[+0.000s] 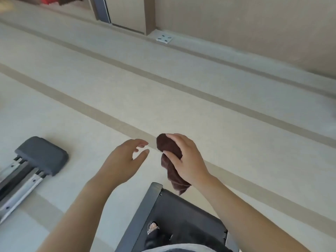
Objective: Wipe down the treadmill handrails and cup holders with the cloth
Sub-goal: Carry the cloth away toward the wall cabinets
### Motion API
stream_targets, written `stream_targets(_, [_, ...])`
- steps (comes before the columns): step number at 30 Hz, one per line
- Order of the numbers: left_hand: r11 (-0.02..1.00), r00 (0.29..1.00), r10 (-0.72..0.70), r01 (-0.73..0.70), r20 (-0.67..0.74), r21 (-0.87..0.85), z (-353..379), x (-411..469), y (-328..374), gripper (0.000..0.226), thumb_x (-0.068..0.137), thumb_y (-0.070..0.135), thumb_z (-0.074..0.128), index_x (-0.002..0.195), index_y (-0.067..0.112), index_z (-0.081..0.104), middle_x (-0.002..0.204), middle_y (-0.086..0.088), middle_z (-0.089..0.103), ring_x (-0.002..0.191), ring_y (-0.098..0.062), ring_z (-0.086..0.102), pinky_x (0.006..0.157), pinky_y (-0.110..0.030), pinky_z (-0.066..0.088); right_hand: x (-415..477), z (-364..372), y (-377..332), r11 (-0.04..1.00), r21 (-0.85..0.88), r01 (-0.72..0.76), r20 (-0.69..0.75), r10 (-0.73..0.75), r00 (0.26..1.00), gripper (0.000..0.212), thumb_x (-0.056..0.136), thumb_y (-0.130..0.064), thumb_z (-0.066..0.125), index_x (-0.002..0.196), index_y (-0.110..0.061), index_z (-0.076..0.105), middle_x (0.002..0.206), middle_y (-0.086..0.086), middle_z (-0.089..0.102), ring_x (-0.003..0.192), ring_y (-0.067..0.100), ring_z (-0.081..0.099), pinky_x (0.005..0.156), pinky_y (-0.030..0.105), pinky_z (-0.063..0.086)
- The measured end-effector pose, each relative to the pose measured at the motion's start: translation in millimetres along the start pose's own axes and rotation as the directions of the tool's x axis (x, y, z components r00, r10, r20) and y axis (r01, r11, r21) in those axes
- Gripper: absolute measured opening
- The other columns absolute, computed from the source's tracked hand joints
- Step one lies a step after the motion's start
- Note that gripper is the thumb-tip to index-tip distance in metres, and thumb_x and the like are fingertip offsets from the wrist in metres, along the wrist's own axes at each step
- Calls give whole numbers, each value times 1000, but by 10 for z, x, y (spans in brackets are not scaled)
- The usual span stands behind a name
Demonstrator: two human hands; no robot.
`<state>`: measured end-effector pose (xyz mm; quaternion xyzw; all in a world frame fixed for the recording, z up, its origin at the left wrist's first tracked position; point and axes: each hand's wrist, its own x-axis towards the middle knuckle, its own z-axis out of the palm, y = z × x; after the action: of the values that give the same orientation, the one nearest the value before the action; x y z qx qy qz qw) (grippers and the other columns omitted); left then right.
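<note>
Dark brown cloth (pixel 171 160) hangs bunched in the right hand (pixel 189 160), whose fingers wrap tightly around it, above the treadmill deck (pixel 181 211). Just beside the cloth, the left hand (pixel 123 160) hovers empty, fingers loosely spread.

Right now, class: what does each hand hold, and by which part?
The right hand grips the bunched brown cloth around its upper part; the lower end hangs free. The left hand is open and holds nothing.
</note>
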<state>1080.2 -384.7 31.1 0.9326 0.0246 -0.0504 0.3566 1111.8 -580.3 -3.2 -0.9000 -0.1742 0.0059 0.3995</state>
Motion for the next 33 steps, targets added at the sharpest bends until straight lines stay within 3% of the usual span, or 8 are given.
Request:
stream_targets(4, [996, 995, 86, -85, 58, -24, 131, 440, 211, 28, 90, 36, 50, 116, 30, 54, 113, 16, 56, 100, -5, 55, 72, -8, 35, 79, -242, 216, 995, -19, -96, -78, 94, 992, 41, 90, -32, 58, 130, -29, 48, 131, -9, 51, 121, 14, 42, 99, 8, 20])
stream_targets(10, [977, 960, 211, -206, 185, -45, 458, 1119, 689, 27, 90, 37, 49, 117, 32, 55, 114, 17, 55, 100, -2, 53, 74, -8, 35, 262, -702, 667, 979, -9, -204, -180, 199, 963, 42, 88, -34, 55, 129, -28, 50, 130, -7, 53, 120, 16, 44, 102, 22, 30])
stream_targets(14, [967, 939, 254, -254, 232, -30, 750, 1596, 1018, 27, 90, 37, 49, 116, 31, 55, 114, 15, 56, 101, -5, 54, 74, -14, 38, 440, -1021, 1073, 970, -19, -244, -209, 234, 949, 41, 90, -31, 56, 130, -29, 48, 132, -7, 51, 121, 15, 43, 102, 22, 29])
stream_targets(23, [929, 881, 355, -370, 313, -13, 1346, 2620, 1738, 28, 91, 40, 46, 117, 34, 53, 115, 17, 55, 101, -3, 52, 72, -8, 35, 969, -1711, 1923, 948, -23, -318, -288, 298, 910, 41, 90, -30, 57, 131, -31, 47, 132, -10, 51, 122, 14, 43, 103, 26, 34])
stream_targets(33, [913, 874, 395, -408, 282, -15, 1720, 4576, 1700, 29, 90, 41, 47, 117, 33, 52, 115, 15, 55, 102, -4, 53, 72, -9, 35, 2611, -1839, 3033, 960, -5, -280, -338, 262, 904, 42, 89, -30, 59, 130, -31, 49, 131, -10, 52, 121, 14, 44, 103, 29, 35])
